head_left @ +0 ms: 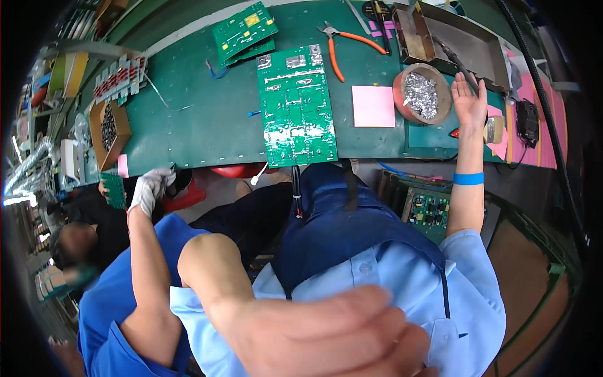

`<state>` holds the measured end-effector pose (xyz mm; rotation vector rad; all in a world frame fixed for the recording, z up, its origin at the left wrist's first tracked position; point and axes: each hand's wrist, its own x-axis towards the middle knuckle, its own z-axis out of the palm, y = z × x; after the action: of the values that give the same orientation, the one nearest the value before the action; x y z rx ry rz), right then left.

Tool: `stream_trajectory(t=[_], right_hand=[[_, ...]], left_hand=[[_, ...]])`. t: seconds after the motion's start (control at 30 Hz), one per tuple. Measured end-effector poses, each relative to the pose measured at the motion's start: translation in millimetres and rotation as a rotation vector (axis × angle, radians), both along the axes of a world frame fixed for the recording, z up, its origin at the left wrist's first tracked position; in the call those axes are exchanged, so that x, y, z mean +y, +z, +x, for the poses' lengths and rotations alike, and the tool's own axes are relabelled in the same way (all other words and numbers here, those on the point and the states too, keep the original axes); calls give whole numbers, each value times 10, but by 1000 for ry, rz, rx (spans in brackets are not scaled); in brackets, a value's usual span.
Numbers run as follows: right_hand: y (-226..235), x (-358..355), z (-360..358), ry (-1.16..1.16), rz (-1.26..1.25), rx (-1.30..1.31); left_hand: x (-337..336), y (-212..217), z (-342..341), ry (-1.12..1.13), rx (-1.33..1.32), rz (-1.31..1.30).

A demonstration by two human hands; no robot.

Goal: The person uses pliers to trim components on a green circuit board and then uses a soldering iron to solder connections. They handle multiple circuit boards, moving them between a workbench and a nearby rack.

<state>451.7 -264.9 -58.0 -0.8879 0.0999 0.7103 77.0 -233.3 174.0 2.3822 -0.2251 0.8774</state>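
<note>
The right hand (470, 99) is stretched far forward on a nearly straight arm, palm open and fingers (463, 80) spread, holding nothing. The left hand (326, 336) is raised close to the camera (blurred, filling the lower frame), its fingers loosely curled, elbow bent sharply.

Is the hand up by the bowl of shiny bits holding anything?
No. The right hand is open and empty beside the round brown bowl of silvery scraps.
</note>
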Motion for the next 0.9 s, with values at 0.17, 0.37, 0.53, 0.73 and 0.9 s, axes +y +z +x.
stream_trajectory(t=[0.17, 0.37, 0.53, 0.73, 0.9], right_hand=[[-51, -31, -142, 263, 108, 116], [-49, -76, -1498, 979, -187, -405], [-341, 273, -1817, 976, -211, -376], [-329, 1029, -1897, 874, -226, -308], [-327, 1187, -1830, 1160, -137, -336]], left_hand=[[-211, 46, 124, 10, -77, 90], [-136, -156, -13, 194, 286, -24], [-205, -1644, -687, 1241, 779, -705], [-338, -2704, -574, 829, 424, -1683], [-218, -2599, -731, 1082, 252, -1638]])
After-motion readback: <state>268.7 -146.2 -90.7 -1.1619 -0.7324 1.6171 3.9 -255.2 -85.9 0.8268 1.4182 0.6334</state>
